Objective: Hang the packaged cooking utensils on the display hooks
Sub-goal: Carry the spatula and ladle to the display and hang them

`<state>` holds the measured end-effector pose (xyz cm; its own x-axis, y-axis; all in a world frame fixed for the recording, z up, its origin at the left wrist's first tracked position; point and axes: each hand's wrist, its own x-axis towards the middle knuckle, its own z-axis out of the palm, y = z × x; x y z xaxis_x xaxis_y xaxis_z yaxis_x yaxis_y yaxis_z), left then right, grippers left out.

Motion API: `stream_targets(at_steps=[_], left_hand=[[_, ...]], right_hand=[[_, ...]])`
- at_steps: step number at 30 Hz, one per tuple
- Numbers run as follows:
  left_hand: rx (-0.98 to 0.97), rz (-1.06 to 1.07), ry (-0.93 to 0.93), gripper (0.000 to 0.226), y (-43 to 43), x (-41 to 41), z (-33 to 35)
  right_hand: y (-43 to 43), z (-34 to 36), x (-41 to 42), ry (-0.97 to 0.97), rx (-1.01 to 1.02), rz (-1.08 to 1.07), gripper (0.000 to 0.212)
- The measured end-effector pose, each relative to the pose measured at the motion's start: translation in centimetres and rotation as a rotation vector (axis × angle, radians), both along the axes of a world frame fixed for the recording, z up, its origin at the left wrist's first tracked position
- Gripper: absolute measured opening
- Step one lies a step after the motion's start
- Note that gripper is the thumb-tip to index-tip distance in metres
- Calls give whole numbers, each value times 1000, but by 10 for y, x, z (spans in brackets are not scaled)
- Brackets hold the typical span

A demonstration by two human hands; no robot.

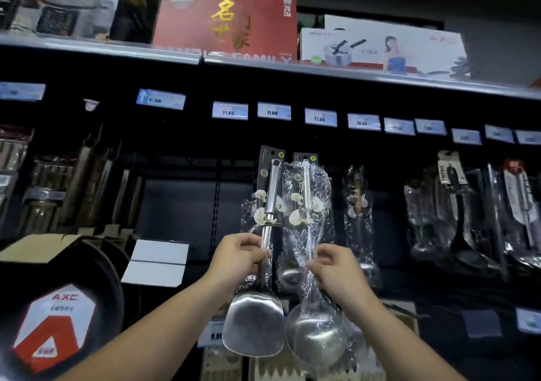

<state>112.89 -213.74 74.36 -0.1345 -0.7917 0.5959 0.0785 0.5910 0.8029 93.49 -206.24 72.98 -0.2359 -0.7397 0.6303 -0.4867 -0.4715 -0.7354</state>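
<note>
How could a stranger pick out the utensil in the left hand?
Below the row of price tags, two steel utensils are held up side by side. It is the left one, the spatula: its blade is flat and squarish, while the ladle beside it has a round bowl.

From here I count 2 bare hands, a left hand (238, 253) and a right hand (336, 269). There is 1 flat steel spatula (254, 322) and, just right of it, 1 round steel ladle (316, 333) in clear film. Above the spatula I make out 11 blue-and-white price labels (230, 110); higher still, 2 stacked red cartons (225, 20) and 1 white saucepan box (380, 49). Below-left of the spatula sits 1 black frying pan (96, 269).
</note>
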Motion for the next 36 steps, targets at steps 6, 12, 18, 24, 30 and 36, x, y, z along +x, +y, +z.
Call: stream_targets(at_steps=[6,12,18,24,30,36], left_hand=[[-13,-14,27,17,-11,-20,18],[-20,-14,96,10,-17,-30,37],[-38,49,107,13,-23,-32,52],[-30,96,74,13,-30,-31,57],[-39,88,75,14,-36,-32,63],[-41,80,82,8,-37,-37,61]], right_hand=[[-4,20,-14,19,-28,-18,9],[-2,37,-21,78,-54,-65,22],[-5,45,-25,88,-84,-32,15],[-11,51,-30,57,-85,18,27],[-21,56,-35,43,-97,63,25],[-31,59,-38,27,-93,80,23]])
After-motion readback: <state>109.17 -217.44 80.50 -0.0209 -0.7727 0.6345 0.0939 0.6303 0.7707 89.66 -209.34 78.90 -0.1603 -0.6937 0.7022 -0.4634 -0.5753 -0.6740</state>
